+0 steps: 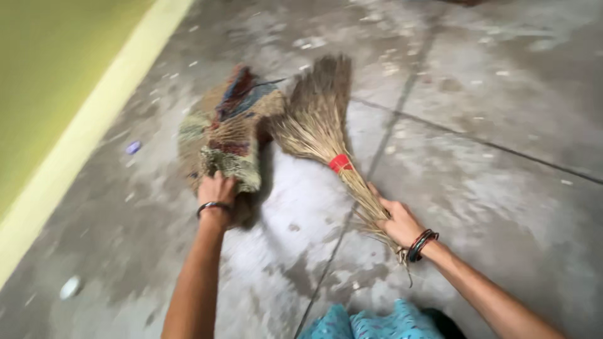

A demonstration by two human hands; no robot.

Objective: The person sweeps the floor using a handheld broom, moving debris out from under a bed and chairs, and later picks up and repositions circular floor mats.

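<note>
Head view, looking down at a grey concrete floor (pixel 502 188) marked by dark joint lines that are crossing near the middle. The left hand (pixel 217 191) is closing over the near edge of a worn woven mat (pixel 226 135), which is lying on the floor in a rumpled heap, its straw-coloured weave showing patches of red, blue and green. A dark bangle (pixel 212 206) is circling the left wrist. The right hand (pixel 399 223) is gripping the handle end of a grass broom (pixel 320 125), fingers wrapping around the bundled stalks. The broom is lying low over the floor, its handle pointing toward the person and its fanned bristle head spreading away, just beside the right side of the mat and seeming to touch it where the two meet. A red band (pixel 340 163) is binding the stalks where the fan is narrowing into the handle. Dark and red bracelets (pixel 421 243) are sitting on the right wrist. Pale dust and small scraps are showing across the floor around the mat. A small purple scrap (pixel 132 147) is lying left of the mat, near the floor's left edge, where a pale yellow strip (pixel 94 119) is running along a green wall (pixel 44 69). A pale round object (pixel 70 287) is lying near the floor's near-left corner. Turquoise patterned cloth (pixel 370 323) is showing at the near edge, between the two arms.
</note>
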